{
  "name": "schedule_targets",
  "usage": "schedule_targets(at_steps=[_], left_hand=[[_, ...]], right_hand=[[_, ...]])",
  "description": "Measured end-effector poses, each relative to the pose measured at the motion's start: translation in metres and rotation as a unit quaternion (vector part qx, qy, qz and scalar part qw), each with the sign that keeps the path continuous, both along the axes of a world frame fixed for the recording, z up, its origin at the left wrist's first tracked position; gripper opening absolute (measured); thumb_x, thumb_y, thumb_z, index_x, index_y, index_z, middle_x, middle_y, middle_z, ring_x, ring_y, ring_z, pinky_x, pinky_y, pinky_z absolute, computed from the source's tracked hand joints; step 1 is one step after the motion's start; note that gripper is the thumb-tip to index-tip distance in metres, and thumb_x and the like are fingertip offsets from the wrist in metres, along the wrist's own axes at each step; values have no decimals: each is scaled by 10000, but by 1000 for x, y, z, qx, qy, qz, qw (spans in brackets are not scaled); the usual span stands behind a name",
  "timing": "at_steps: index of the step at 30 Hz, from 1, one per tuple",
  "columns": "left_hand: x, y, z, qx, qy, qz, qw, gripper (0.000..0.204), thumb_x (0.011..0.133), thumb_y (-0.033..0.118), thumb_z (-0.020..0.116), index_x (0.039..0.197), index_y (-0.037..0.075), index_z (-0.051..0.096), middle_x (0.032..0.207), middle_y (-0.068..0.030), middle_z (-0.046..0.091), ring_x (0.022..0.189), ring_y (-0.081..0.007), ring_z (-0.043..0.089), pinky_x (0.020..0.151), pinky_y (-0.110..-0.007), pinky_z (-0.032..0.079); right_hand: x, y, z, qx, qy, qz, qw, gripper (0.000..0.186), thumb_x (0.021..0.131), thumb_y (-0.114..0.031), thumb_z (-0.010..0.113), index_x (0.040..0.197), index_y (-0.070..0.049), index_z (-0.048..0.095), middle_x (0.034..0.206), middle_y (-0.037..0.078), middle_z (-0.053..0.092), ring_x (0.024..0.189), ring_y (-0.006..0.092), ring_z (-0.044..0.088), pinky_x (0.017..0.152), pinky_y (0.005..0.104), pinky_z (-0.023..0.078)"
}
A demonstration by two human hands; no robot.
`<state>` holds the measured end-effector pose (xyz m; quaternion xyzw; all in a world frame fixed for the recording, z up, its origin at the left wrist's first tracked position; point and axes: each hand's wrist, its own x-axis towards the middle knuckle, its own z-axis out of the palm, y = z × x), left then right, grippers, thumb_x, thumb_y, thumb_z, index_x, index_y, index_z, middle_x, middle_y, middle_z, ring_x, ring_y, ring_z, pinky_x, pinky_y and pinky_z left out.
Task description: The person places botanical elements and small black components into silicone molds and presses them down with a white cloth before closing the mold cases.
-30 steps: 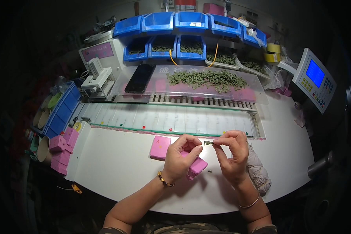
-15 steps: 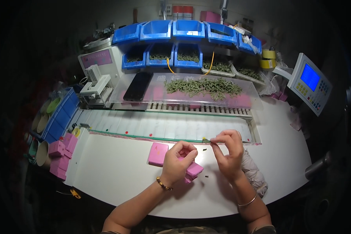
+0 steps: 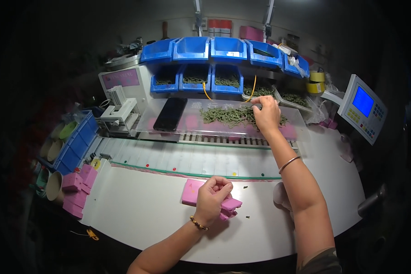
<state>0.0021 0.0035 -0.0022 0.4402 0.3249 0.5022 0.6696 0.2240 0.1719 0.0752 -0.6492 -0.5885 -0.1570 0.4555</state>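
Note:
My left hand (image 3: 211, 201) is closed above the white table, its fingers curled toward the thumb. A pink block with a notched end (image 3: 231, 205) sticks out under and beside those fingers. Whether a smaller piece is pinched there is hidden. A flat pink block (image 3: 192, 192) lies behind that hand. My right hand (image 3: 267, 115) reaches far forward over a heap of thin, twisted dried green plant pieces (image 3: 228, 117) on a clear tray (image 3: 194, 128). Its thumb and fingers are drawn together at the heap; what is between them cannot be made out.
A white conveyor (image 3: 187, 157) with coloured dots along its green edge crosses behind my left hand. On the tray lies a black phone (image 3: 171, 114). Blue bins (image 3: 191, 49) stand behind; a keypad screen (image 3: 363, 102) is at right, pink blocks (image 3: 79, 189) at left. Small dark bits (image 3: 248, 217) dot the table.
My right hand has gone from the conveyor's near edge, where it pinched a small green piece, forward to the heap. My left hand stays by the pink block. The whole view has shifted slightly.

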Motion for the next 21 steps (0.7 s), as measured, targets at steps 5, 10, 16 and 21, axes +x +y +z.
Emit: schedule_targets(at_steps=[5,10,16,21], left_hand=[[0,0,-2,-23,-27,-3,999,87,929,41,621,974,-11,567,769,-34,606,656,-94,612,608,-221,497],[-2,2,1,-50,-72,26,996,104,942,86,600,975,-6,564,756,-58,610,653,-129,618,612,-249,510],[0,1,6,-131,-179,24,975,131,983,157,535,921,42,522,729,-37,555,683,-155,621,630,-275,514],[19,-21,15,-129,-161,-90,974,298,1040,304,464,919,42,536,810,-59,575,763,-138,598,720,-280,522]], right_hand=[[8,-20,-13,38,76,97,992,131,782,-58,685,902,-106,705,980,48,636,999,259,592,884,386,473],[-19,-122,4,13,76,265,961,84,802,-1,650,870,-49,662,907,73,629,868,244,602,798,326,484],[-51,-236,-15,-187,80,490,848,274,794,-22,728,1058,-31,654,1038,106,608,904,233,622,851,350,504],[-56,-255,-32,-136,141,407,892,322,766,64,703,1068,-39,660,1031,105,576,894,217,630,765,294,541]])
